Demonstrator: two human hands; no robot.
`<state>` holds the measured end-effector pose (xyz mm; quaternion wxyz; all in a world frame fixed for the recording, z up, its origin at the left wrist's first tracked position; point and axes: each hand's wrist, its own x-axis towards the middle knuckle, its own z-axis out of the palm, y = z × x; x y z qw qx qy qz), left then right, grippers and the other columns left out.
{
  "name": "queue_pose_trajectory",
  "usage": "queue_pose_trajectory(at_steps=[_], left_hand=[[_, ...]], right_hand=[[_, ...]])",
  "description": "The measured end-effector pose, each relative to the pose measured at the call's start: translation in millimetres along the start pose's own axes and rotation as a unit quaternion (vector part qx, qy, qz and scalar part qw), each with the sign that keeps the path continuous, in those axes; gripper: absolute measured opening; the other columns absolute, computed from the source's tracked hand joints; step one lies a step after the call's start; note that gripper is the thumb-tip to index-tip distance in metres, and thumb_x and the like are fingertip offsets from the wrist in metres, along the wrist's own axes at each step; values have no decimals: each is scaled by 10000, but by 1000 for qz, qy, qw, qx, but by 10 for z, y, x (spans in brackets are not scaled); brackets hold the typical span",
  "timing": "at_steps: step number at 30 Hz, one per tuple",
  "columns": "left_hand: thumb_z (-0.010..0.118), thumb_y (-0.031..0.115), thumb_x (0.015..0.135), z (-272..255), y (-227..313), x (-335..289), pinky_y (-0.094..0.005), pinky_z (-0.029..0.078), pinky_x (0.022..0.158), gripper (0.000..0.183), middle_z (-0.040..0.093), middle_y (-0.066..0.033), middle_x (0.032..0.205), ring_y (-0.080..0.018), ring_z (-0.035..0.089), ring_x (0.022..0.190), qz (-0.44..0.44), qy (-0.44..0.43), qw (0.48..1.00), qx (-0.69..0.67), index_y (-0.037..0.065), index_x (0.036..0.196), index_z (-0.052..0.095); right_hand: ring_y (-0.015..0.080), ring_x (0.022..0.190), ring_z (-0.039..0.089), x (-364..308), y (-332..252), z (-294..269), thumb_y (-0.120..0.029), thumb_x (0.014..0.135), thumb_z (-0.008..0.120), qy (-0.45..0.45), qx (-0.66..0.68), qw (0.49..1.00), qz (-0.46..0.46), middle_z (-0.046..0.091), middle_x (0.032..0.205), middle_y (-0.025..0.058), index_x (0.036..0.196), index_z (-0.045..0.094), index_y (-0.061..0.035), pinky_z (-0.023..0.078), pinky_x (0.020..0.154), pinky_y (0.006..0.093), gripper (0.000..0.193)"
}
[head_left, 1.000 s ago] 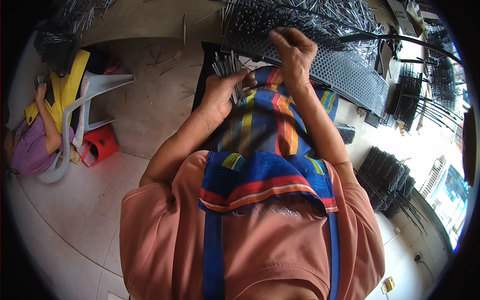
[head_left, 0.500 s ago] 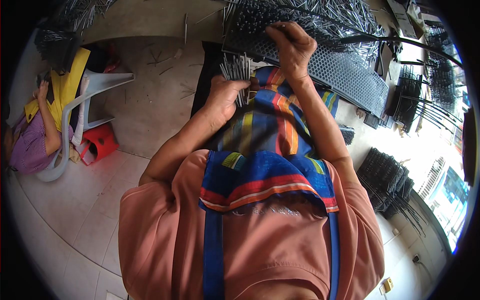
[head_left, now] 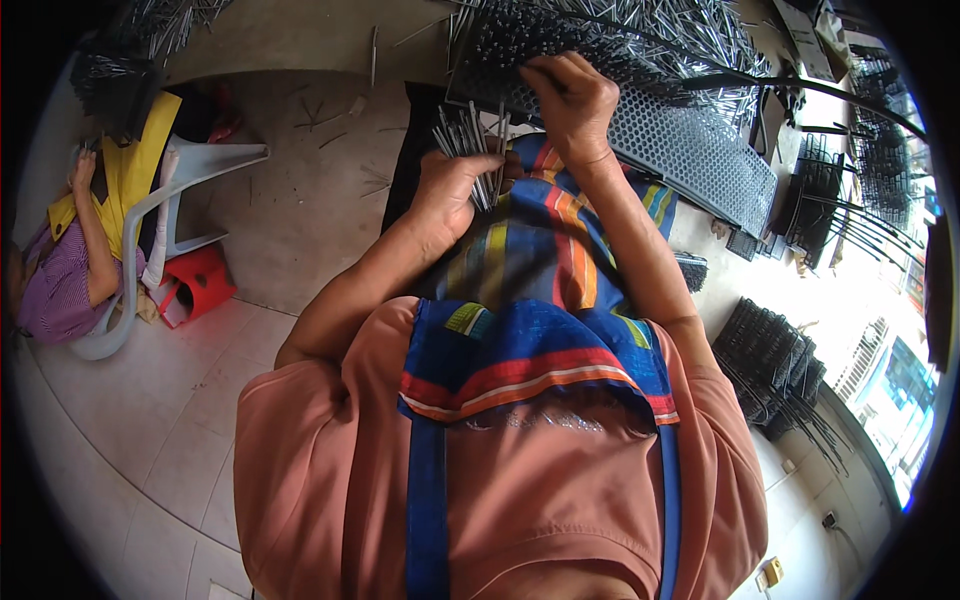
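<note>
A bundle of thin grey metal rods (head_left: 460, 132) fans upward out of my left hand (head_left: 445, 190), whose thumb is wrapped across it. Over the near edge of a dark perforated board (head_left: 690, 155), my right hand (head_left: 580, 105) is closed, fingertips pressed together. Whatever those fingertips pinch is too small or too hidden to name. Many short rods (head_left: 515, 45) stand upright in the board's holes on its left part, while its right part shows bare holes. The board slopes across the far side of my striped apron (head_left: 540, 250).
Loose metal rods (head_left: 690, 40) are heaped behind the board. A black bar (head_left: 800, 82) crosses at the upper right. Dark wire bundles (head_left: 770, 365) stand at the right. To the left, another person (head_left: 75, 280) sits beside a pale plastic chair (head_left: 205, 170) and a red bag (head_left: 200, 280).
My right hand has moved slightly left and toward me over the board. My left hand keeps hold of the rods; they have spread slightly.
</note>
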<state>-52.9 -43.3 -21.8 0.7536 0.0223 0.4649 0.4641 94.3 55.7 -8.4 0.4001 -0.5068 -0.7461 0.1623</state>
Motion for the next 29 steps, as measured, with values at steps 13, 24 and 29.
queue_pose_trajectory(at_steps=[13,24,29], left_hand=[[610,-43,837,133,11,-37,-381,585,664,206,686,-161,915,-261,700,800,0,-62,998,27,-10,1039,629],[554,-28,846,-29,-155,-27,-353,562,682,254,694,-166,911,-248,695,795,-10,-41,995,95,0,1089,619],[573,-21,839,16,-98,-76,-362,569,704,311,701,-173,955,-277,701,832,-11,-21,993,115,2,1149,591]], right_hand=[[42,570,496,-194,-54,-226,-142,780,738,-273,307,812,415,641,677,0,807,702,-11,369,505,218,138],[48,704,588,-75,90,-180,62,752,729,117,256,954,99,669,785,13,800,700,6,466,654,182,79],[74,727,616,-82,75,-179,55,756,733,98,190,976,51,678,808,44,819,713,2,491,678,197,84]])
